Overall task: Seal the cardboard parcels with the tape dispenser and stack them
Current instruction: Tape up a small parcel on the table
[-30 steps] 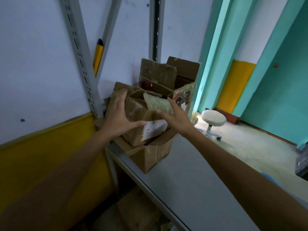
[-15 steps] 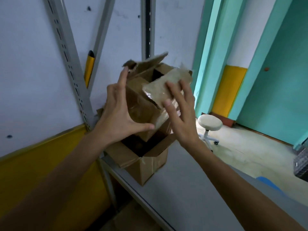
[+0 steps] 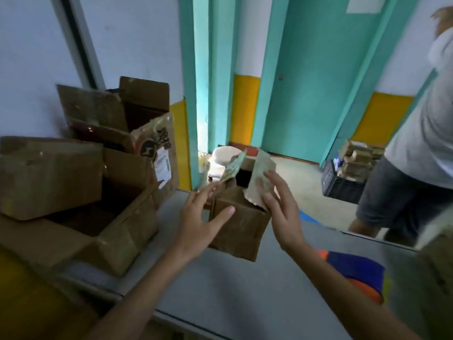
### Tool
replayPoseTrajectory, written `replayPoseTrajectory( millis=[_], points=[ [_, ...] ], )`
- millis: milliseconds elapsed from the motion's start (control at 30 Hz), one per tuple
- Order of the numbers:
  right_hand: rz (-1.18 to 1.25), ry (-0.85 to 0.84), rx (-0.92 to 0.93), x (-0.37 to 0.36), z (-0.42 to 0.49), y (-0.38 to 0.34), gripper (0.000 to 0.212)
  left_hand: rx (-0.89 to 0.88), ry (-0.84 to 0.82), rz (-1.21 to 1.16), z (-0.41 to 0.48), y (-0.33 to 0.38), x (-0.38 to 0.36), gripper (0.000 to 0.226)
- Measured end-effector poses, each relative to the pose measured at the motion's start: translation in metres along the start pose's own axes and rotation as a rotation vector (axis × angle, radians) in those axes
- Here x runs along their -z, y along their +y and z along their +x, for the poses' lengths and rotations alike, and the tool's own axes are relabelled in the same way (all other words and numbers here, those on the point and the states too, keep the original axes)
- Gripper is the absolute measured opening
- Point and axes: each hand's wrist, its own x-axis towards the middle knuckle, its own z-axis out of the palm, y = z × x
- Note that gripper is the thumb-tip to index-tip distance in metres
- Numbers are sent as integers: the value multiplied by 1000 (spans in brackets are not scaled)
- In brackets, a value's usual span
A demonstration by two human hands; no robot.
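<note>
brown cardboard, worn and creased, makes up the small parcel [image 3: 241,224] that sits between both hands over the near part of the grey desk [image 3: 232,295]. whether its bottom touches the desk cannot be told. its top flaps stand open around a dark inside, and the right flap [image 3: 261,177] has a shiny taped face.

the left grip [image 3: 198,224] is released: fingers straight and spread along the parcel's left side, the thumb laid on its front face. the right grip [image 3: 282,212] is also unclenched, with fingers nearly straight and lying flat on the outer face of the right flap, the palm against the parcel's right side.

to the left on the desk, well apart from the parcel, stands a large open box [image 3: 117,224] with its flaps splayed out. a closed-looking carton [image 3: 49,175] rests across its far left edge. behind them a taller box [image 3: 147,101] stands open, its printed flap carrying a white label [image 3: 163,165].

beyond the desk a white stool [image 3: 224,154] stands on the floor near a teal door [image 3: 306,94]. a black crate [image 3: 343,187] filled with cardboard sits by the yellow-and-white wall. a second person [image 3: 421,143] in a pale shirt and grey shorts stands at the right. a blue and orange thing [image 3: 355,273] shows at the desk's right side, too blurred to name.
</note>
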Motion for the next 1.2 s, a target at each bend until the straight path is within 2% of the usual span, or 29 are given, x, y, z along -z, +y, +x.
replayPoseTrajectory(
  millis=[100, 200, 300, 367, 433, 533, 567, 600, 667, 733, 767, 900, 1033, 1200],
  points=[
    [-205, -131, -143, 8, -63, 62, 51, 236, -147, -3, -25, -41, -51, 79],
    [-313, -205, -151, 14, -103, 86, 75, 401, -224, 67, -36, -65, -80, 92],
    [-340, -243, -198, 14, -95, 89, 83, 445, -209, 354, -32, -59, -88, 71],
    [-313, -299, -219, 22, -88, 89, 75, 384, -170, 533, -26, -54, -89, 64],
    [-321, -285, -248, 45, -81, 94, 66, 267, -152, 606, -25, -52, -88, 58],
    [-624, -235, -370, 103, -65, 117, 60, -11, -83, 550, -31, -52, -91, 39],
    [-749, -259, -450, 123, -59, 125, 58, -45, -70, 534, -33, -49, -93, 34],
    [-864, -298, -533, 142, -54, 133, 58, -31, -78, 534, -34, -45, -97, 37],
    [-1008, -426, -696, 173, -50, 149, 62, 100, -179, 643, -33, -37, -108, 66],
    [-1020, -597, -816, 190, -50, 159, 61, 195, -317, 833, -30, -31, -121, 93],
    [-996, -669, -848, 194, -50, 162, 60, 200, -364, 889, -32, -28, -128, 99],
    [-952, -763, -871, 193, -39, 163, 54, 62, -403, 873, -34, -32, -134, 79],
    [-870, -808, -926, 198, -36, 164, 59, 9, -468, 710, -24, -42, -120, 76],
    [-951, -951, -703, 209, -3, 129, 46, -57, -605, 727, -17, -41, -101, 78]
  ],
)
